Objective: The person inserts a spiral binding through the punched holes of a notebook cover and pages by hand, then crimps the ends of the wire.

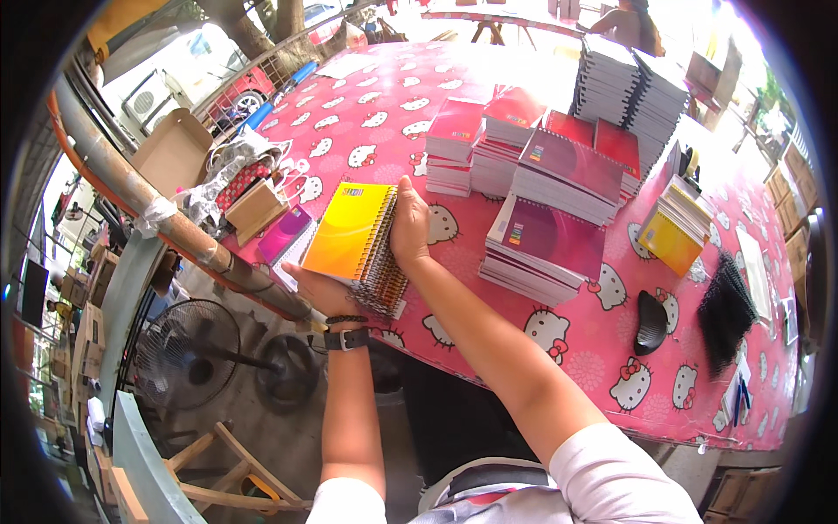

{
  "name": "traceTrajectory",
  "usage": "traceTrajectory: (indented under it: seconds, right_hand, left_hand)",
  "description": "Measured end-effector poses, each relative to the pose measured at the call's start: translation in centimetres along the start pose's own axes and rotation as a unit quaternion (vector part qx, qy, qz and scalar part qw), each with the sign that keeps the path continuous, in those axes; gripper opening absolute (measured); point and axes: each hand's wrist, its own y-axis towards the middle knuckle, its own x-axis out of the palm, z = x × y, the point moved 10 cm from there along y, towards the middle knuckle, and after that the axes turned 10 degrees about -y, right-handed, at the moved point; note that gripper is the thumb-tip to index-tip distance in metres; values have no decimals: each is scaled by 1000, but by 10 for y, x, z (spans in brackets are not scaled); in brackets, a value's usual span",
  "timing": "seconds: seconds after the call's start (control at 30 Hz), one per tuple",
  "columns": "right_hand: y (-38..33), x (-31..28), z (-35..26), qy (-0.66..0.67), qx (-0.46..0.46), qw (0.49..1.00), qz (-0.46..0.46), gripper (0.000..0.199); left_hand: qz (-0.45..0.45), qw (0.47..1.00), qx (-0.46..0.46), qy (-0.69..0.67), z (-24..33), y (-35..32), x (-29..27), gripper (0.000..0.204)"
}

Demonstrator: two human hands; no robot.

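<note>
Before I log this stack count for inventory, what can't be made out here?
- Head view: left hand palm is hidden under the yellow spiral-bound notebook stack.
- Notebook count: spiral edges too fine, partly covered by right hand.
- Purple notebook beneath: mostly covered.

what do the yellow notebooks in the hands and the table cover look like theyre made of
Yellow notebooks: glossy card covers with paper pages, bound by what looks like wire spiral along the edge. Table cover: likely plastic or oilcloth sheet, pink with a cartoon cat print, slight sheen in the light.
</note>
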Motion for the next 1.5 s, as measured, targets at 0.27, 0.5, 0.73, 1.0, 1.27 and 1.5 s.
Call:
traceTrajectory:
  seconds: [0.27,0.5,0.73,1.0,1.27,1.5]
  right_hand:
    - [-8,-30,-7,-39,-43,993,106,46]
    - [-66,-32,32,-148,14,983,111,56]
    - [-51,-43,36,-117,3,988,96,53]
    - [-83,-42,-21,-161,-64,978,-116,38]
    - [-58,-366,-194,-434,-203,875,64,21]
    - [18,-495,-157,-755,-165,612,165,22]
  left_hand:
    - [-16,1000,-24,-5,-1,-9,15,73]
    - [-80,989,-120,-30,-27,-28,10,70]
    - [-17,983,-136,-121,-46,-25,21,68]
    - [-115,992,-45,-15,-54,47,-63,69]
    - [21,977,209,23,120,-93,-77,34]
    - [-145,948,283,5,138,-170,21,29]
